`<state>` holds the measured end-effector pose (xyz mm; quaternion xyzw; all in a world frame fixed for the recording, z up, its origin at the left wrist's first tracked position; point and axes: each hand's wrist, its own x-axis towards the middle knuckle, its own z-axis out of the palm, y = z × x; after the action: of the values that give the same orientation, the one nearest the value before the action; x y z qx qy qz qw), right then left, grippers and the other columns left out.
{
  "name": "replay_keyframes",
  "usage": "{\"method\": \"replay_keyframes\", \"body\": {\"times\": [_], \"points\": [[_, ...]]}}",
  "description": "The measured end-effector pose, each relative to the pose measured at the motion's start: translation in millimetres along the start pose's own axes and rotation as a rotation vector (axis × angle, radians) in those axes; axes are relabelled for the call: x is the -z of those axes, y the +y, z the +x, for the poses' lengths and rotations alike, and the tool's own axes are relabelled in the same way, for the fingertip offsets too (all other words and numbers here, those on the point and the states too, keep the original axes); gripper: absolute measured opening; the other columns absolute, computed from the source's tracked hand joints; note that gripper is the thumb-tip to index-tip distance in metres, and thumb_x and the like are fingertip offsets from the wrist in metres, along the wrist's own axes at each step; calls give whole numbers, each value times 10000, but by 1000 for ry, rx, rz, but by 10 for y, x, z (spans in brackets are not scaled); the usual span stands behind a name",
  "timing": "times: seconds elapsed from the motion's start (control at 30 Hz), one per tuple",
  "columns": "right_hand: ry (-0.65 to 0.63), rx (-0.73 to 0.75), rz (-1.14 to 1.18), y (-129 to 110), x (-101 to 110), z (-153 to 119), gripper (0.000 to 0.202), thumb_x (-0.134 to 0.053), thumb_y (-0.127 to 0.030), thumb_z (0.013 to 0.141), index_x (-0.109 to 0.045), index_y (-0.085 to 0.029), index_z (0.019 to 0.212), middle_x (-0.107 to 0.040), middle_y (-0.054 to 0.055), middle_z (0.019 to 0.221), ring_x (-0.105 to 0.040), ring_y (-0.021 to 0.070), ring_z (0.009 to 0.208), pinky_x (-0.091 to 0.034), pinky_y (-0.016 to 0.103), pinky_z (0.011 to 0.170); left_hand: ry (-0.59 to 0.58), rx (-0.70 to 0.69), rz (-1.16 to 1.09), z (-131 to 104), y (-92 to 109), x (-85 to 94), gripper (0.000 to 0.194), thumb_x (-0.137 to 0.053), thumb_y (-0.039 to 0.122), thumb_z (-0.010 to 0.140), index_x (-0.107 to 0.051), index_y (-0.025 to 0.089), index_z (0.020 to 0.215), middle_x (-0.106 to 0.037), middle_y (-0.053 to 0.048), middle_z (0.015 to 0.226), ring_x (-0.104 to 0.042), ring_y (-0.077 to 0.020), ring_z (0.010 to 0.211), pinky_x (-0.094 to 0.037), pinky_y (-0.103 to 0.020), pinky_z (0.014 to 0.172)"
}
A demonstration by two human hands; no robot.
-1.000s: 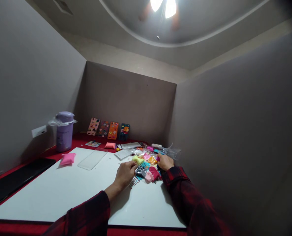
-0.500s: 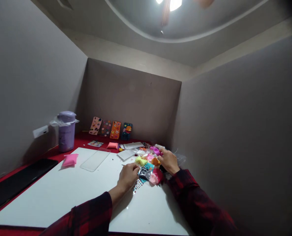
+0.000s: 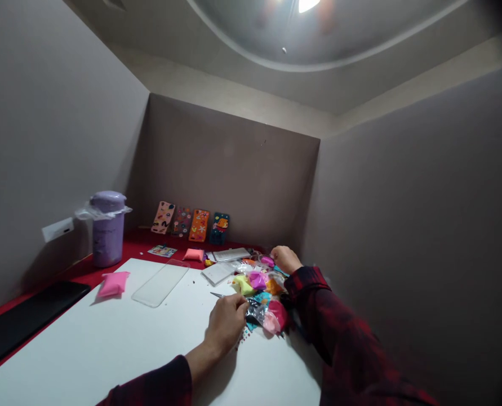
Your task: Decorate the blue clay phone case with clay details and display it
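Note:
My left hand (image 3: 226, 320) is closed at the near left of a pile of small plastic packets, its fingertips pinching the edge of a black packet (image 3: 256, 309). Beside its knuckles a thin pointed metal tip (image 3: 217, 294) pokes out; whether the hand holds it I cannot tell. Red (image 3: 278, 314) and pale pink (image 3: 271, 323) packets lie to the right. My right hand (image 3: 287, 259) is at the far side of the pile, fingers curled and mostly hidden, close to a magenta packet (image 3: 267, 261). Nearer lie a purple packet (image 3: 258, 280) and a yellow packet (image 3: 244, 285).
A clear phone case (image 3: 161, 285) and a pink packet (image 3: 113, 285) lie on the white board (image 3: 149, 349). Several decorated phone cases (image 3: 199, 225) lean on the back wall. At left are a purple lidded container (image 3: 107, 231) and a long black slab (image 3: 31, 316). White boxes (image 3: 217, 273) lie behind.
A purple packet now lies on the middle of the pile. My right hand has moved farther back. My left hand and the black packet have shifted slightly nearer and right; the view has also shifted.

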<state>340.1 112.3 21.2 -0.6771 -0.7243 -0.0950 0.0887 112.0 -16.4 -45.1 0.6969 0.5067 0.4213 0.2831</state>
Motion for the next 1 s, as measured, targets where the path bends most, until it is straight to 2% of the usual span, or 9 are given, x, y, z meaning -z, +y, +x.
{"method": "replay_keyframes", "body": {"times": [0.2,0.47,0.73,1.0], "points": [[-70,217,-137,-100,-225,154,271,-546,-322,904,-574,-168,1125,-583,74,1174,-584,198,1029,-491,420,882,18,23,-20,-13,-8,-25,242,-490,216,747,-587,210,525,-646,-20,591,-577,-163,618,-354,-254,585],[-61,353,-257,-19,-387,251,287,-559,-314,896,-569,-161,1138,-569,78,1201,-561,219,1082,-465,453,917,17,46,-56,-29,-23,-53,222,-479,223,745,-601,198,561,-638,-10,573,-566,-153,586,-351,-245,561],[-11,387,-296,-45,-450,255,276,-552,-326,899,-577,-159,1117,-582,76,1171,-568,212,1059,-466,443,909,23,50,-83,-24,-24,-57,227,-468,228,736,-599,184,556,-630,-13,554,-574,-156,597,-361,-241,566],[15,339,-268,-37,-481,247,307,-552,-347,896,-563,-159,1137,-575,77,1175,-564,217,1057,-464,444,902,-12,29,-132,-30,20,-49,224,-468,226,735,-603,178,564,-612,-8,522,-562,-150,558,-354,-239,547]]}}
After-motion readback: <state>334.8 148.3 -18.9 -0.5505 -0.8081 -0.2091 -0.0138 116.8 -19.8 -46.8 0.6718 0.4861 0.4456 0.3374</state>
